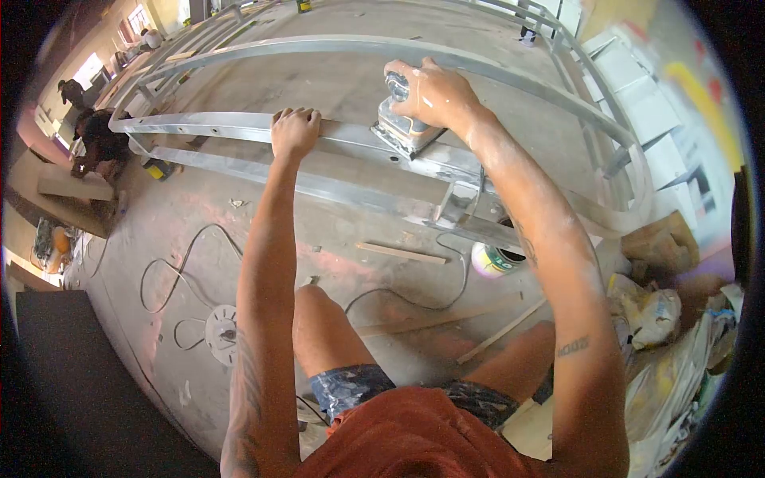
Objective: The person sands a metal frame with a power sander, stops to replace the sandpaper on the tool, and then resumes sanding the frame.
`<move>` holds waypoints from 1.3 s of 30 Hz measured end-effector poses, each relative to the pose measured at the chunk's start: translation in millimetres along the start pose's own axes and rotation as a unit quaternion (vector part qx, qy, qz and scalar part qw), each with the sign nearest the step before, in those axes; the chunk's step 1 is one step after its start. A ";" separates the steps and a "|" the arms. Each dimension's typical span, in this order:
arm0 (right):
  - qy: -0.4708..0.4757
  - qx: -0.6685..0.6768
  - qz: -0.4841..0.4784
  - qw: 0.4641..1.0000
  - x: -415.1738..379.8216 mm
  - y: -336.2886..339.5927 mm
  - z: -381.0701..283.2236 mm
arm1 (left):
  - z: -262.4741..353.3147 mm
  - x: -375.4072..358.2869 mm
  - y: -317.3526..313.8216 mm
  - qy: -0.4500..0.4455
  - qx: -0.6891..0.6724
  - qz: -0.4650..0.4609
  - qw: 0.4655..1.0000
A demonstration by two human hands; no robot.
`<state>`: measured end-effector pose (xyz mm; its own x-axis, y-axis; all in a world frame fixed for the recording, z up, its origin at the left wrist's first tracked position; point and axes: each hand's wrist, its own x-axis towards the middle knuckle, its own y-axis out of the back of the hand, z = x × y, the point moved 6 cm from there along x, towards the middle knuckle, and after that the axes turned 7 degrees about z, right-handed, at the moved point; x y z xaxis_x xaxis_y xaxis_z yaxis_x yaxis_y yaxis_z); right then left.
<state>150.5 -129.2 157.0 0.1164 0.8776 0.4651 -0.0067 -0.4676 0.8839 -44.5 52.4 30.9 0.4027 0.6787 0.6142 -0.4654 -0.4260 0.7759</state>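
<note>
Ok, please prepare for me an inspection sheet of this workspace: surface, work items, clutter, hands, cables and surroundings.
Surface: concrete-like floor, dusty, with pinkish stains.
Work items: metal frame with curved rails; a handheld sander sits on one of its rails.
Clutter: wooden strip and paint-type bucket on the floor; crumpled bags at the right.
Hands: right hand grips the sander's top; left hand lies over the same rail, firmness of hold unclear.
Cables: thin dark cable curves across the floor near the bucket; its full route cannot be told.
Surroundings: another person low down at the far left; white panels at the right.
</note>
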 end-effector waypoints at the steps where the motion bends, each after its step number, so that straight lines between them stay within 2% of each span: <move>1: -0.002 -0.002 -0.002 1.000 -5.3 3.7 0.2 | -0.5 -0.1 -1.8 -0.003 0.015 -0.006 1.000; 4: 0.013 0.003 -0.007 1.000 -19.8 16.4 1.0 | -1.9 0.3 -3.1 -0.001 0.003 -0.004 1.000; 6: 0.001 0.009 -0.051 0.999 -26.9 21.9 2.4 | -1.4 -1.9 -1.9 0.016 -0.012 0.001 1.000; 9: 0.010 0.017 -0.042 0.999 -33.0 25.5 6.1 | -3.5 -0.7 -5.8 0.009 -0.008 0.003 1.000; 11: 0.000 0.008 -0.037 0.999 -32.1 23.0 7.8 | -2.1 -2.8 -2.9 -0.002 -0.020 0.055 0.998; 14: -0.006 0.002 -0.024 1.000 -22.8 14.6 4.2 | -1.1 -2.8 -5.0 -0.018 0.008 0.016 1.000; 17: -0.005 0.004 -0.017 1.000 -9.3 4.9 -3.7 | 0.0 -3.5 -2.5 -0.002 -0.013 0.044 0.999; 24: 0.014 0.014 -0.025 0.999 -9.2 7.2 -15.8 | -2.0 -3.2 -2.2 0.010 -0.033 0.034 0.999; 27: 0.007 0.010 -0.039 0.999 -17.7 12.3 -9.2 | -7.5 -0.8 -12.6 -0.026 0.004 0.032 0.999; 29: 0.005 0.007 -0.031 0.999 -20.5 9.6 -0.6 | -7.9 -3.0 -16.4 -0.056 0.021 0.081 0.995; 33: -0.011 -0.005 0.000 1.000 -15.8 5.1 7.0 | -1.8 -5.9 -8.8 -0.045 0.028 0.066 0.996; 35: -0.010 -0.006 0.001 1.000 -8.6 0.5 4.2 | -0.5 -6.7 -2.6 0.030 -0.034 0.041 0.998; 39: 0.002 0.001 0.004 1.000 -6.7 0.9 -7.7 | 0.9 -5.2 0.4 0.029 -0.033 0.037 0.998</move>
<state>142.0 -134.6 155.1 0.1122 0.8744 0.4720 -0.0048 -0.4745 0.8803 -46.0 48.2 28.1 0.3198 0.6806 0.6592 -0.5438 -0.4379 0.7159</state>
